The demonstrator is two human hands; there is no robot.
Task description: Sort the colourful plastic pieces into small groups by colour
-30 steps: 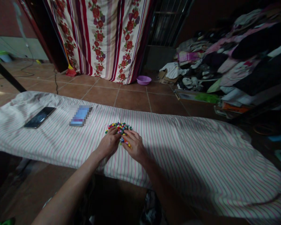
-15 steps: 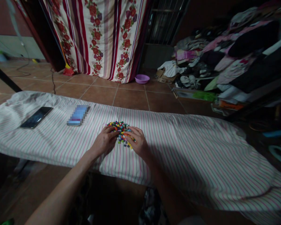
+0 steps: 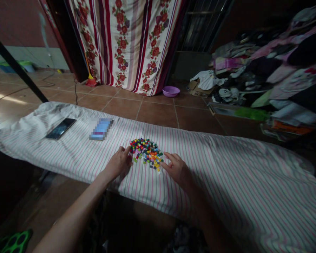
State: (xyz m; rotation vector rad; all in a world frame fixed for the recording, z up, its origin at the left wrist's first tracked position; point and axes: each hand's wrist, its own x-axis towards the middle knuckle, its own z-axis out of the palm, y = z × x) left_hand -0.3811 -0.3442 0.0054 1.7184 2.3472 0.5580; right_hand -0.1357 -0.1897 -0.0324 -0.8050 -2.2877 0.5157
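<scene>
Small multicoloured pieces (image 3: 146,149) lie in a loose heap on the striped cloth (image 3: 200,158). At the heap's left edge is my left hand (image 3: 120,161), its fingers bent and apart, with the fingertips at the outermost pieces. My right hand (image 3: 177,168) rests just beyond the right edge, thumb and fingers spread, near some yellow and orange pieces. Nothing shows in either hand.
On the cloth to the left lie a dark phone (image 3: 61,128) and a second phone (image 3: 101,129) with a blurred screen. Beyond, a purple basin (image 3: 171,91) stands on the tiled floor near a floral curtain (image 3: 131,42). Clothes (image 3: 268,70) are piled at the right.
My hands have moved apart, off the top of the heap to its two sides, and more of the pieces show. The view has shifted, so the scene sits further right.
</scene>
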